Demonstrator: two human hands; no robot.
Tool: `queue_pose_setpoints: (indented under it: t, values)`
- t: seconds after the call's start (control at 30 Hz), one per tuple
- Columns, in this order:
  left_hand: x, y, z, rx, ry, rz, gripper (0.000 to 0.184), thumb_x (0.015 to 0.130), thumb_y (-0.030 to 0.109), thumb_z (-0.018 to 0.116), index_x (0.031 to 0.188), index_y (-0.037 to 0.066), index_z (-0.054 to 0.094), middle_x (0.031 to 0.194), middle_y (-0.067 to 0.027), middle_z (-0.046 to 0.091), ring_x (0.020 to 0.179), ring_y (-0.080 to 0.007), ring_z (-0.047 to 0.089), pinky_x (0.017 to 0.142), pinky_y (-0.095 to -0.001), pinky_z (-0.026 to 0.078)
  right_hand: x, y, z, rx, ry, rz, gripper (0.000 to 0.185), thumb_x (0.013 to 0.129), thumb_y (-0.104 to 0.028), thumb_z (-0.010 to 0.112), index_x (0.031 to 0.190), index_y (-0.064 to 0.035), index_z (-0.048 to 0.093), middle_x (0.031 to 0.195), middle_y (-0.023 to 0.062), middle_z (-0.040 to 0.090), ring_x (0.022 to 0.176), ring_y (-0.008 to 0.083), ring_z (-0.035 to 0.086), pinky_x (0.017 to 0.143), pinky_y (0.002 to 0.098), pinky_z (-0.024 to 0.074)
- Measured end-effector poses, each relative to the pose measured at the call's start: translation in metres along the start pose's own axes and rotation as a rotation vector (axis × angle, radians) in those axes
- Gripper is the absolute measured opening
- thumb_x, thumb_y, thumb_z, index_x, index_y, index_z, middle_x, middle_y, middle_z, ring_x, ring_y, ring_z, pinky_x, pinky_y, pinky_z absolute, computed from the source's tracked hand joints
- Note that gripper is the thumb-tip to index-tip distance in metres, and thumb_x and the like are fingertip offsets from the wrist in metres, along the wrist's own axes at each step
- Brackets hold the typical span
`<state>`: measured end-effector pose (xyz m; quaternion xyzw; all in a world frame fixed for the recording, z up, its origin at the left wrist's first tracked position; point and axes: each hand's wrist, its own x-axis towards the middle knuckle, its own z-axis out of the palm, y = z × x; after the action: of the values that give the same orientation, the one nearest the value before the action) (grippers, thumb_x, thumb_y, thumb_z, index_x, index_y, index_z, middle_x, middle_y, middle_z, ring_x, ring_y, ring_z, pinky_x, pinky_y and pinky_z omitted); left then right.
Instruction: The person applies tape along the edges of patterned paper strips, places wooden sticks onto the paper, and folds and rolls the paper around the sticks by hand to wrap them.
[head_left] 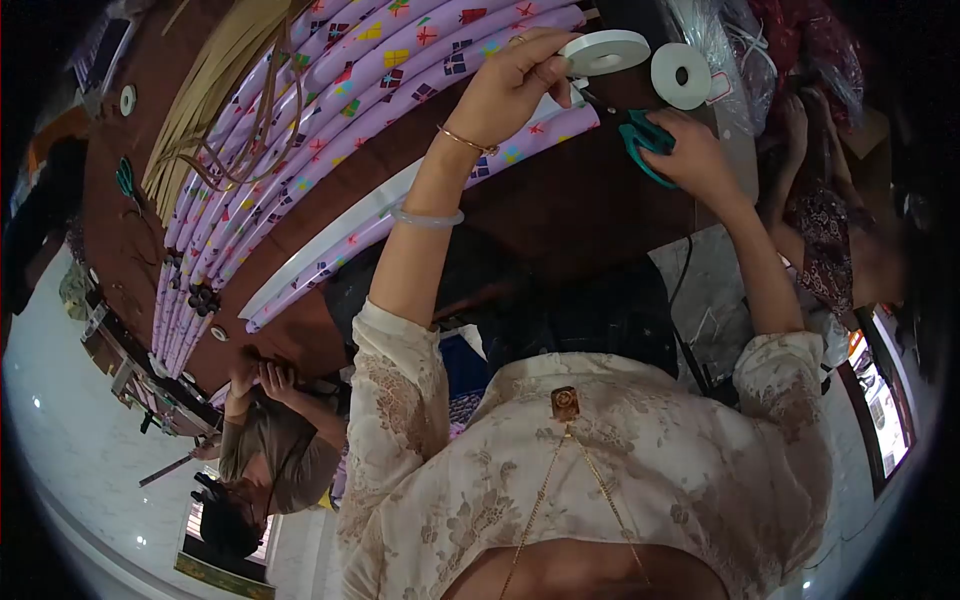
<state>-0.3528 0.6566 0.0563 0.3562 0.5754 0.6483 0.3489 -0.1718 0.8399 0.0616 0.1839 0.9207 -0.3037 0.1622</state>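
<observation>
My left hand (522,82), with a thin bracelet and a pale bangle on its arm, pinches the edge of a roll of white tape (628,46). My right hand (690,152) is closed around the teal handles of a pair of scissors (645,138); the blades show only in part, pointing towards the left hand. A second roll of white tape (697,93) lies just beyond the right hand. Under my left forearm runs a lilac wrapping-paper roll (375,232) printed with small gifts, with a white strip along its side.
Many lilac wrapping-paper rolls (330,105) lie bundled on the brown table (330,165), beside tan strips (205,90). Another pair of teal scissors (124,178) lies at left. Clear plastic wrapping (705,30) is at the upper right. Co-workers sit at lower left (285,440) and right (825,220).
</observation>
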Motion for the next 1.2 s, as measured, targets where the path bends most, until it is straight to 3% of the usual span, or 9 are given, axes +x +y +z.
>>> queue_pose_setpoints:
  t: [0.53, 0.6, 0.73, 0.93, 1.0, 1.1, 1.2]
  values:
    - [0.000, 0.001, 0.000, -0.002, 0.008, -0.022, 0.026, 0.091, 0.007, 0.044, 0.115, 0.000, 0.052, 0.084, -0.0058, 0.051, 0.065, -0.0103, 0.056, 0.065, -0.0229, 0.046, -0.001, -0.012, -0.009, 0.033, -0.066, 0.063, 0.042, 0.072, -0.023, 0.065, 0.106, 0.0009, 0.057, 0.104, 0.0166, 0.059, 0.094, 0.0319, 0.058, 0.081, 0.0359, 0.0456]
    - [0.000, 0.002, -0.002, 0.014, -0.046, -0.054, 0.032, 0.093, 0.015, 0.044, 0.122, 0.000, 0.047, 0.086, -0.0046, 0.054, 0.071, -0.0100, 0.056, 0.072, -0.0252, 0.047, -0.002, -0.003, -0.001, 0.000, 0.027, -0.005, 0.042, 0.074, -0.033, 0.063, 0.104, -0.0041, 0.060, 0.099, 0.0123, 0.062, 0.087, 0.0310, 0.060, 0.075, 0.0395, 0.0469]
    - [0.000, 0.001, -0.002, 0.026, -0.058, -0.046, 0.032, 0.093, 0.015, 0.044, 0.121, 0.000, 0.047, 0.084, -0.0044, 0.054, 0.070, -0.0100, 0.056, 0.072, -0.0251, 0.047, -0.002, 0.001, -0.002, 0.066, -0.018, -0.017, 0.042, 0.075, -0.032, 0.063, 0.106, -0.0036, 0.059, 0.102, 0.0136, 0.061, 0.090, 0.0316, 0.059, 0.076, 0.0394, 0.0469]
    - [0.000, 0.009, 0.002, -0.084, 0.022, -0.039, 0.027, 0.092, 0.009, 0.044, 0.116, -0.001, 0.050, 0.087, -0.0062, 0.051, 0.067, -0.0107, 0.057, 0.068, -0.0241, 0.048, -0.006, 0.000, 0.007, 0.105, -0.035, 0.093, 0.038, 0.075, -0.025, 0.067, 0.104, -0.0013, 0.057, 0.100, 0.0159, 0.060, 0.091, 0.0310, 0.059, 0.077, 0.0353, 0.0466]
    - [0.001, 0.013, 0.002, -0.188, 0.064, 0.039, 0.027, 0.093, 0.009, 0.042, 0.116, -0.002, 0.050, 0.089, -0.0065, 0.052, 0.068, -0.0111, 0.057, 0.070, -0.0245, 0.048, -0.012, -0.004, 0.007, 0.079, 0.129, 0.047, 0.037, 0.076, -0.026, 0.068, 0.103, -0.0021, 0.058, 0.097, 0.0156, 0.060, 0.088, 0.0302, 0.060, 0.076, 0.0350, 0.0469]
    - [0.001, 0.022, 0.008, -0.247, 0.139, 0.079, 0.026, 0.092, 0.007, 0.043, 0.116, -0.002, 0.050, 0.092, -0.0077, 0.052, 0.068, -0.0118, 0.058, 0.069, -0.0251, 0.048, -0.020, -0.005, 0.001, 0.102, 0.087, 0.095, 0.039, 0.075, -0.025, 0.068, 0.105, -0.0024, 0.055, 0.096, 0.0154, 0.059, 0.087, 0.0308, 0.060, 0.075, 0.0359, 0.0472]
    - [-0.010, 0.034, 0.020, 0.011, 0.062, 0.122, 0.027, 0.090, 0.001, 0.043, 0.116, -0.001, 0.051, 0.103, -0.0092, 0.050, 0.069, -0.0141, 0.057, 0.067, -0.0260, 0.048, -0.038, 0.001, -0.005, -0.027, 0.089, 0.046, 0.041, 0.077, -0.024, 0.065, 0.110, -0.0046, 0.051, 0.105, 0.0154, 0.057, 0.095, 0.0336, 0.057, 0.078, 0.0407, 0.0462]
